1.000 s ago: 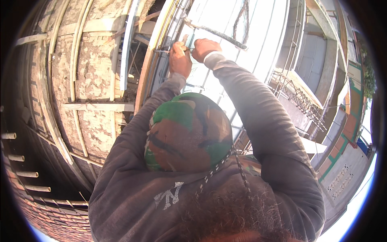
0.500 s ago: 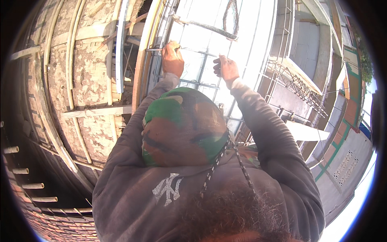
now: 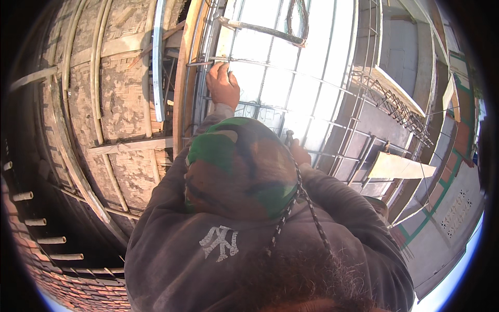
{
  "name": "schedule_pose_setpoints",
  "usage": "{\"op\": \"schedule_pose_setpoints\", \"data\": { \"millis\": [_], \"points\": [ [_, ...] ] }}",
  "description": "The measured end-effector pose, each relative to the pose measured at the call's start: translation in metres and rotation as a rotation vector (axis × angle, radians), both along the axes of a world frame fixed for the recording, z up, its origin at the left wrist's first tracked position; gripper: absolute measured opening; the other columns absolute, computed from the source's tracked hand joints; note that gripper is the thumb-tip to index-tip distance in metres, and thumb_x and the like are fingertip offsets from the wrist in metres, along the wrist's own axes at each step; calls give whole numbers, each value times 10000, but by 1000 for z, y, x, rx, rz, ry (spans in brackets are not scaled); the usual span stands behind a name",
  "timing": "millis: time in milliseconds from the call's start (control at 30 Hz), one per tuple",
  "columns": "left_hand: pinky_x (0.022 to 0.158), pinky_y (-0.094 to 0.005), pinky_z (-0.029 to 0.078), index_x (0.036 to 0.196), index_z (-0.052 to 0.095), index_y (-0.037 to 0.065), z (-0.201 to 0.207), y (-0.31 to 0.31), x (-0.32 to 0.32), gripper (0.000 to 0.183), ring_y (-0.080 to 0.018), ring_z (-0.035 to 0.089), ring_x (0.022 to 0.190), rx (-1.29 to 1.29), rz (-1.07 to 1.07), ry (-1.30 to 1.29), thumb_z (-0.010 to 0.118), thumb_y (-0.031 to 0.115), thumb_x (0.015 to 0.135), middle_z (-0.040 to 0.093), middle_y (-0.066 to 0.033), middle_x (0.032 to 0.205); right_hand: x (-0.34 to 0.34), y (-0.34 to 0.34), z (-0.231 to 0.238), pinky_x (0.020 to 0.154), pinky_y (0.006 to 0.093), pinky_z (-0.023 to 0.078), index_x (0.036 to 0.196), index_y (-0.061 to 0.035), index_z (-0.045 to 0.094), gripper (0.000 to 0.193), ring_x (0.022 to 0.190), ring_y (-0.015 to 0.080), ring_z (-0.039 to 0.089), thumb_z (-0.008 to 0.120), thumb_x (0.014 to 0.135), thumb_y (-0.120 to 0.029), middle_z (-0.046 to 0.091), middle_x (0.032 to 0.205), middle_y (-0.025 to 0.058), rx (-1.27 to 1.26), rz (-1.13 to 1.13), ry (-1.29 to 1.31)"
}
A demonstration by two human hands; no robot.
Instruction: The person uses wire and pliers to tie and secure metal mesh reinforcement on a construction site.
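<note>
My left hand (image 3: 223,87) is closed, its fingertips curled at a thin steel bar (image 3: 200,64) that crosses the grid of reinforcing bars (image 3: 306,79). Lower down, my right hand (image 3: 300,154) is beside the edge of the rounded camouflage cloth (image 3: 241,166) on my body. That cloth hides most of its fingers. Right by this hand, a small dark tool end (image 3: 289,137) sticks up at the cloth's edge; I cannot make out its kind or whether the hand grips it. Grey sleeves cover both my arms.
A dark bar-like tool (image 3: 265,32) lies across the grid near a coil of wire (image 3: 297,21). Woven bamboo panels (image 3: 122,78) and a wooden board (image 3: 184,78) stand to the left. On the right are a rebar cage (image 3: 392,99) and a pale wedge-shaped board (image 3: 400,165).
My right hand has drawn back from over the bars to the edge of the camouflage cloth. My left hand stays at the bar, its fingers slightly lower.
</note>
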State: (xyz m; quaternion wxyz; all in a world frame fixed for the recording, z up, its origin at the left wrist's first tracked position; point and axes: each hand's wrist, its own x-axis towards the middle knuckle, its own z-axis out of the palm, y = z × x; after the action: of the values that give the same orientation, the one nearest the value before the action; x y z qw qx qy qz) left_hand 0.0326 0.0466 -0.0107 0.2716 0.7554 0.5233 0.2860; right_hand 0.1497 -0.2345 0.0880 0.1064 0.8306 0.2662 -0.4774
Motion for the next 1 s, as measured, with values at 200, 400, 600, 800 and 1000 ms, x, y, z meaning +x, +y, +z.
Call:
{"op": "schedule_pose_setpoints", "data": {
  "millis": [200,400,600,800,1000],
  "points": [
    [1083,-516,374,1305,663,67,1,1,0,396,-378,489,1222,-87,53,8,662,64,909,554,-175,1267,7,-9,7,800,575,529,1145,7,442,385,878,500,696,592,907,-256,678,926,309,278,-169,1],
    [1058,-497,421,1313,673,86,-8,10,-10,414,-377,549,1156,-188,-12,-108,638,77,901,615,-154,1173,44,86,56,664,448,575,1383,-26,408,553,733,306,664,605,877,-134,631,876,144,336,-148,374],
    [1021,-470,470,1298,716,79,-22,16,-13,430,-372,591,1144,-151,-58,-189,638,83,875,646,-159,1168,67,193,79,504,315,543,1408,-64,447,527,623,117,565,587,901,-96,570,846,33,31,4,668],
    [1008,-464,477,1301,727,85,-22,17,-14,447,-364,601,1131,-118,-68,-140,638,108,863,654,-162,1194,78,246,54,487,362,548,1227,-13,534,323,633,170,589,546,916,-99,590,811,45,61,57,587],
    [983,-466,488,1263,742,86,-18,15,-11,413,-361,611,1107,-49,-55,-151,644,112,863,669,-145,1177,69,243,63,473,401,559,1150,23,583,281,707,240,687,518,919,-122,656,848,117,37,234,439]
  ]
}}
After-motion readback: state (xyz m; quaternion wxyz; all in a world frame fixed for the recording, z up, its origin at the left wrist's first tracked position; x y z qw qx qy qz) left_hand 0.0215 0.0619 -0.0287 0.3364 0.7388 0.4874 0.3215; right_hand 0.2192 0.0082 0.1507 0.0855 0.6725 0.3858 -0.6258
